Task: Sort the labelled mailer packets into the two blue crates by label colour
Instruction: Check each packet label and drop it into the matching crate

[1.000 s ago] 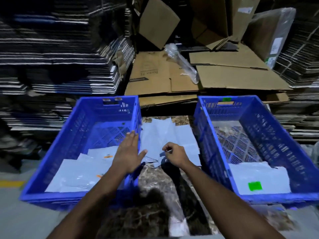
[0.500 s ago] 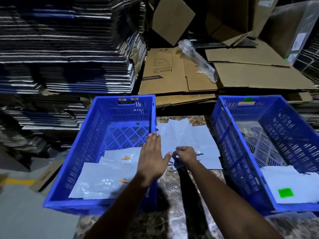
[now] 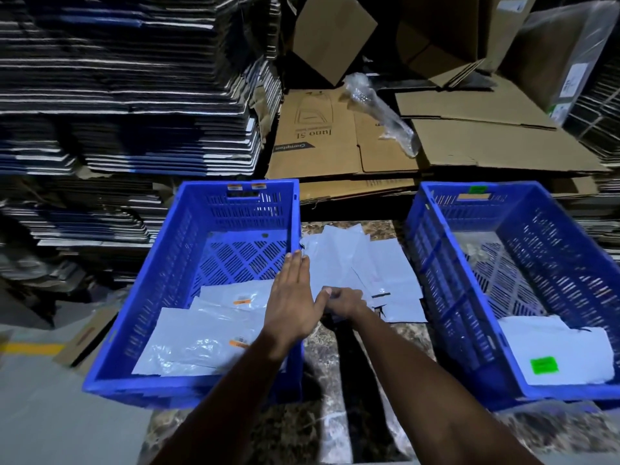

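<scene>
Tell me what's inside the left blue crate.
The left blue crate holds overlapping grey mailer packets; two show orange labels. The left hand and forearm cover their right edge, so anything beneath there, or under the packets, cannot be seen.

Two blue crates point(image 3: 188, 263); two hands point(image 3: 295, 303); three orange-label packets point(image 3: 208, 340); one green-label packet point(image 3: 563, 350).

Glossy plastic packets point(image 3: 214, 344) — perforated plastic crates point(image 3: 188, 384) (marbled tabletop point(image 3: 339, 427)).
</scene>
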Action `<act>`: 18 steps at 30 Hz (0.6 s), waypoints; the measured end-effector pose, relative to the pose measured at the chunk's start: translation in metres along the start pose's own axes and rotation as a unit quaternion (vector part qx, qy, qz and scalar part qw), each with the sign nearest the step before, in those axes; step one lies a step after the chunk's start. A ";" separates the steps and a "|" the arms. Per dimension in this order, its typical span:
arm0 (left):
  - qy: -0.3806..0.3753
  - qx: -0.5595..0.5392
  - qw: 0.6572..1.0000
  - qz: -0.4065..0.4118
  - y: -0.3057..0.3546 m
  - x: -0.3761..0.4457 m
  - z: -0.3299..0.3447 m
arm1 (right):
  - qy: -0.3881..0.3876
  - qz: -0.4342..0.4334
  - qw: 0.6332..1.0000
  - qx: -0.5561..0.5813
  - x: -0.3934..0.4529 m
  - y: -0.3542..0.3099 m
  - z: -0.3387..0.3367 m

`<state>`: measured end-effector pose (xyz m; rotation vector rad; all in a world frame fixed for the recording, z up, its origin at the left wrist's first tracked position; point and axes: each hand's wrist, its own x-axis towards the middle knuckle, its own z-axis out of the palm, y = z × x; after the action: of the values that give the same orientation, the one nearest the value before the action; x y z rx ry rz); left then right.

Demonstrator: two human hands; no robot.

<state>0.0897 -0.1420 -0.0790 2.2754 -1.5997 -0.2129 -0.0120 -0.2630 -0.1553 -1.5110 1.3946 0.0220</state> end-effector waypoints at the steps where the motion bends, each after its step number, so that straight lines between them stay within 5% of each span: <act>1: -0.001 0.000 1.000 -0.003 0.000 0.000 0.000 | 0.003 0.017 0.997 -0.075 0.000 -0.005 0.004; 5: -0.003 0.001 1.000 -0.006 0.002 0.000 -0.002 | 0.002 0.019 0.991 -0.131 -0.010 -0.023 0.004; 10: -0.001 -0.016 1.000 -0.008 0.003 -0.001 -0.004 | 0.059 0.023 0.994 0.088 0.023 0.002 0.001; 18: -0.002 -0.016 1.000 -0.003 0.004 -0.003 -0.007 | 0.207 0.012 0.939 0.274 -0.032 0.028 -0.037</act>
<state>0.0876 -0.1393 -0.0709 2.2578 -1.5790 -0.2424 -0.0651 -0.2589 -0.1362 -1.0572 1.5765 -0.6536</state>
